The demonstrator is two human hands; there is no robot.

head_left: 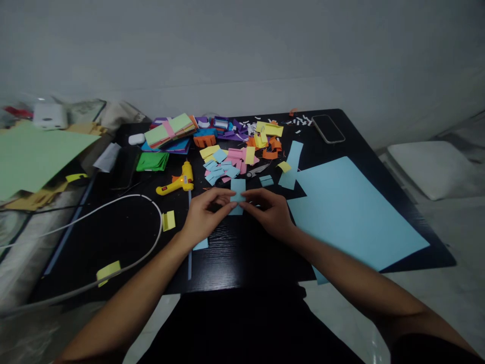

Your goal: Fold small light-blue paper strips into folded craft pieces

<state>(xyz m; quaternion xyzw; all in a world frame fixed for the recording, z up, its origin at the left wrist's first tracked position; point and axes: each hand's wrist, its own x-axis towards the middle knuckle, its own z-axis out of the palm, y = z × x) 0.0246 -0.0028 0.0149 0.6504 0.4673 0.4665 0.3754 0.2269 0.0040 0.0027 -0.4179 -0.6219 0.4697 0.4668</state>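
A small light blue piece of paper [238, 187] is held upright between both hands over the middle of the black table. My left hand [206, 211] pinches its left edge with thumb and fingers. On the opposite edge, my right hand [271, 210] pinches it the same way. Just beyond lie folded blue paper pieces [217, 172], with pink and yellow ones among them. Scissors [257, 171] rest behind my right hand, partly covered by scraps. Under my left wrist, another blue piece of paper [200, 244] shows only in part.
A large blue sheet [356, 212] covers the table's right side, beside a blue strip [291, 164]. A yellow glue gun [178, 181] lies at left, near a looping white cable [159, 212]. Stacked coloured papers [170, 131] and a phone [328, 129] sit at the back.
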